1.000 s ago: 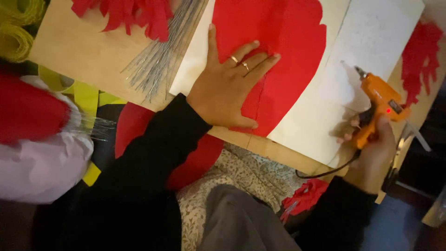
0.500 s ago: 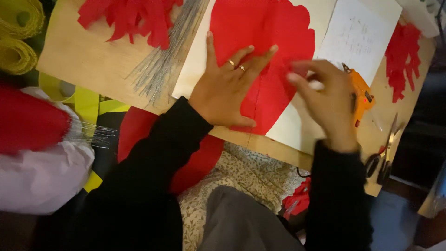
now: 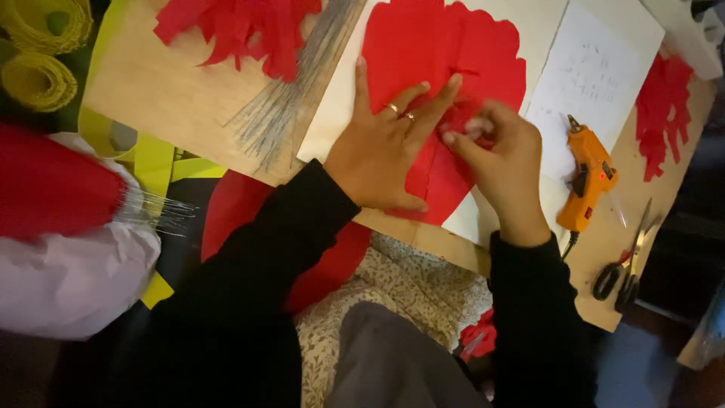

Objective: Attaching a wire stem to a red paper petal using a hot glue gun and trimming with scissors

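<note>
On the wooden board (image 3: 174,98), my left hand (image 3: 381,155) is pressing flat, fingers spread, on the red paper (image 3: 445,60). My right hand (image 3: 498,155) is pinching its edge just beside it, the orange glue gun (image 3: 587,181) lying near

Fingertips of right hand (image 3: 495,162): blurred.
Red paper (image 3: 445,83) under both hands: partly hidden.
Scissors (image 3: 625,261) right of hand: dim.

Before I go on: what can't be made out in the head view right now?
- Right hand fingertips: motion-blurred, so their grip on the red paper sheet is unclear.
- Paper under the left hand: covered by the palm.
- White sheet: its marks are too small to read.
- Scissors: handles in shadow near the board edge.
- Red cut pieces: cut off by the top edge.
</note>
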